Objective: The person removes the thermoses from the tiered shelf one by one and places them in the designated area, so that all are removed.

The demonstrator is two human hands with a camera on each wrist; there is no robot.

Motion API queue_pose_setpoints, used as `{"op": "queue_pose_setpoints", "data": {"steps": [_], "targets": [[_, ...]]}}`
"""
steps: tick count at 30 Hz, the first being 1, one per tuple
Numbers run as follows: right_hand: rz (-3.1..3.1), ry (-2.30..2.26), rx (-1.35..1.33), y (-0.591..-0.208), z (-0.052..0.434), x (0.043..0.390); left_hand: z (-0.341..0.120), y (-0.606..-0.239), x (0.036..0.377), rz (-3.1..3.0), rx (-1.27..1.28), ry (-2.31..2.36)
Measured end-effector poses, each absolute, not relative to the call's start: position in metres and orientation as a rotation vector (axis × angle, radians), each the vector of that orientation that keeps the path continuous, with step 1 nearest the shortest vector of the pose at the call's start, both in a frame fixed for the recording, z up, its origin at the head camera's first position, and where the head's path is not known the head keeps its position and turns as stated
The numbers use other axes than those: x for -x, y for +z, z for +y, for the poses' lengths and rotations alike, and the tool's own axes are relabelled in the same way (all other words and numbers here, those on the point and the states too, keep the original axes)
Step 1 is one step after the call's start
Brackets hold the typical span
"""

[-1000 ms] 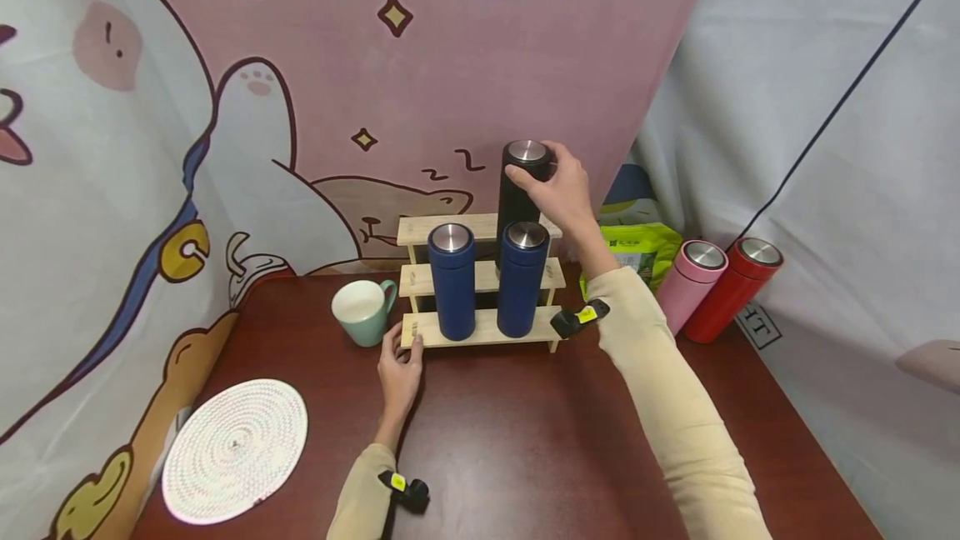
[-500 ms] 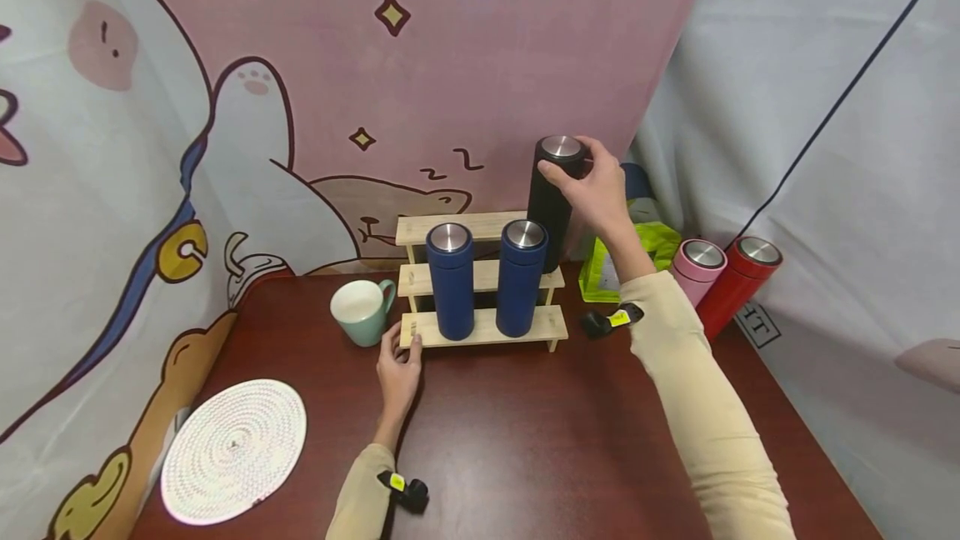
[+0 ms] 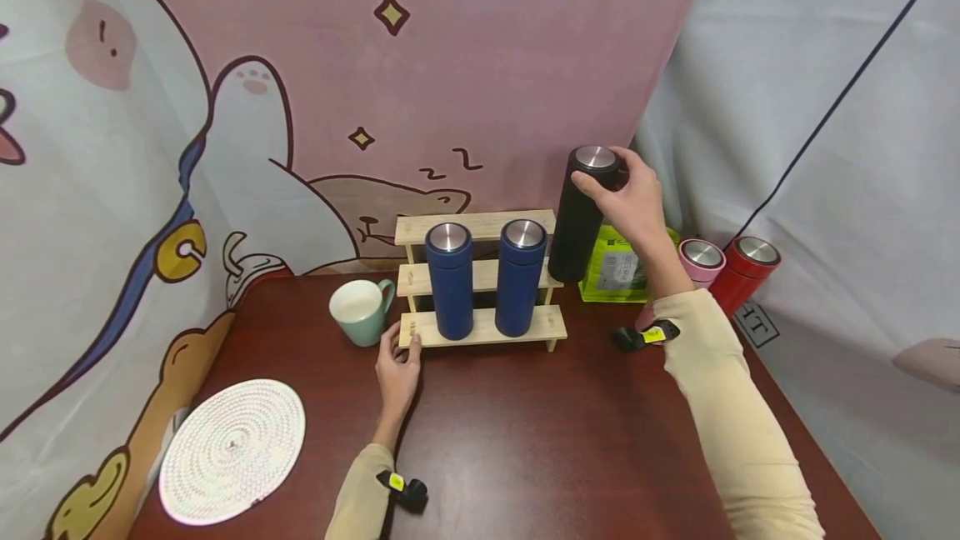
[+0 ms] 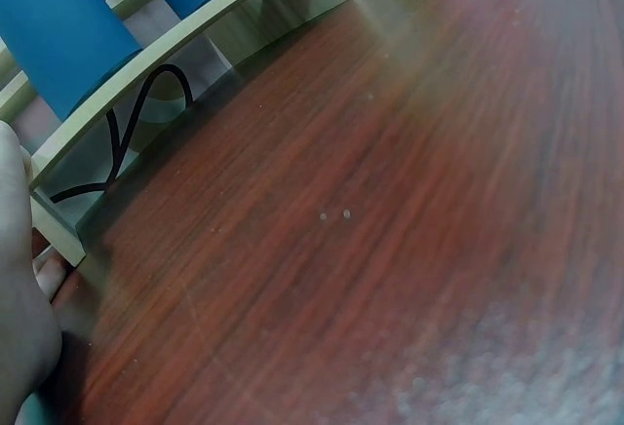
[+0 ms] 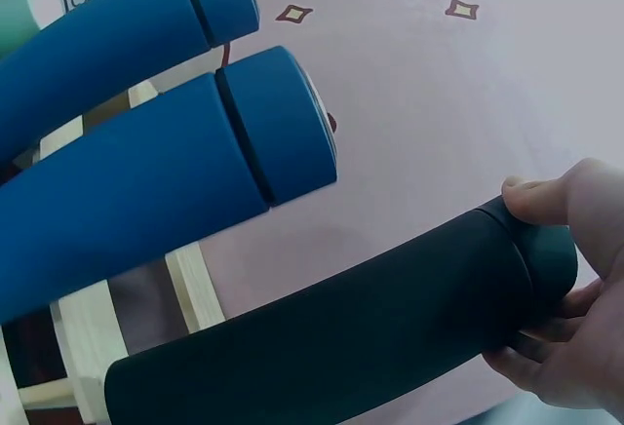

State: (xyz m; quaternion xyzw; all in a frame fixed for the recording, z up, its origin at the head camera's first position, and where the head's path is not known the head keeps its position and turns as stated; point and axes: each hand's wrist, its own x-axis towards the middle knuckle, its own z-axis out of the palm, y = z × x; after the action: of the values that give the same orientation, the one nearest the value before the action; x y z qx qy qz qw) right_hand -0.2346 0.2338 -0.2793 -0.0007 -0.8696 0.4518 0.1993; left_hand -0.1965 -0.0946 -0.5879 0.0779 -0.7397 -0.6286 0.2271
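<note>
My right hand [image 3: 630,198] grips a black thermos flask [image 3: 579,223] around its lid, and in the right wrist view the thumb lies on the upper side. The flask leans slightly, its base overlapping the right end of a three-tier wooden rack [image 3: 480,227] in the head view. Whether it touches the rack I cannot tell. My left hand [image 3: 397,369] holds the left end of the rack's lowest tier [image 3: 483,332]; some fingers are hidden beside it. Two blue thermos flasks, a left one [image 3: 450,290] and a right one [image 3: 519,286], stand upright on that tier.
A green mug [image 3: 360,315] stands left of the rack, and a white woven mat [image 3: 232,448] lies at the front left. Beyond the right forearm are a bright green bag [image 3: 611,269], a pink flask [image 3: 703,261] and a red flask [image 3: 750,269]. A patterned cloth hangs behind.
The right hand has carried the black flask rightward, from behind the right blue flask to the rack's right end, and slightly down at the last. The left hand has stayed in place.
</note>
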Motion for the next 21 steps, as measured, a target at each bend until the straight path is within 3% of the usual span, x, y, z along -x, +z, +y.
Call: {"op": "queue_pose_setpoints", "data": {"steps": [21], "targets": [[-2.492, 1.164, 0.056, -0.304, 0.27, 0.206, -0.099, -0.589, 0.196, -2.062, -0.208, -1.767]]}}
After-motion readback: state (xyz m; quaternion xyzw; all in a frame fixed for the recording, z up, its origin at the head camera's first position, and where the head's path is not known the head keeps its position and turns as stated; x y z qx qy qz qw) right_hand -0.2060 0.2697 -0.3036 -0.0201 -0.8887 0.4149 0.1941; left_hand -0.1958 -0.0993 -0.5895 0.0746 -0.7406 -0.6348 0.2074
